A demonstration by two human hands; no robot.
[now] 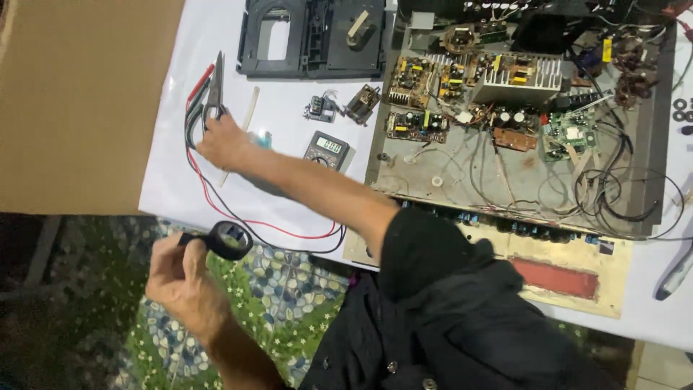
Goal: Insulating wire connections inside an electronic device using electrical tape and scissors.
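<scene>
Pinching the black tape roll off the table edge with your left hand, your right hand probably closes on the scissors to cut it.

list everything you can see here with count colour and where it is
electrical tape roll: 1, black, held off the table's near edge
pliers: 1, grey metal with dark grips, far left of the sheet
probe leads: 2, red and black, looping across the sheet's left part
multimeter: 1, grey, mid sheet
open amplifier chassis: 1, grey metal, full of circuit boards and wires, right
plastic tray frame: 1, dark grey, top centre
small loose parts: 2, dark, above the multimeter
cardboard sheet: 1, brown, left
white table sheet: 1, under everything
left hand: holds the tape roll
right hand: on the pliers' grips
</scene>
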